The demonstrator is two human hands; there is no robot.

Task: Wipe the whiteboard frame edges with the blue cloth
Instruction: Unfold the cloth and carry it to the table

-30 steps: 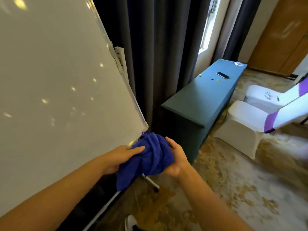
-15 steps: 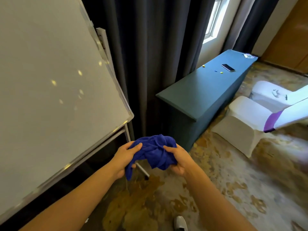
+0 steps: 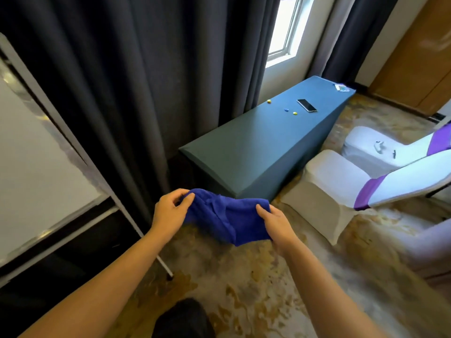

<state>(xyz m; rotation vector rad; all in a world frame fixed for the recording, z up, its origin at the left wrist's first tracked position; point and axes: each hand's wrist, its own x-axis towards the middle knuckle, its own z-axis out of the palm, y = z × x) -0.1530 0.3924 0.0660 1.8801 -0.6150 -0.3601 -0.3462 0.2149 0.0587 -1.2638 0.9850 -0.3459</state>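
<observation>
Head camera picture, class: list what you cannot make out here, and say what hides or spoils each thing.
- Whiteboard: its top and left side are cut off by the picture's edge, so most of the frame is unseen.
- Blue cloth: its ends are covered by the left hand and the right hand.
- Small items at the table's far end: too small to identify.
- Shoe: cut off by the bottom edge.
</observation>
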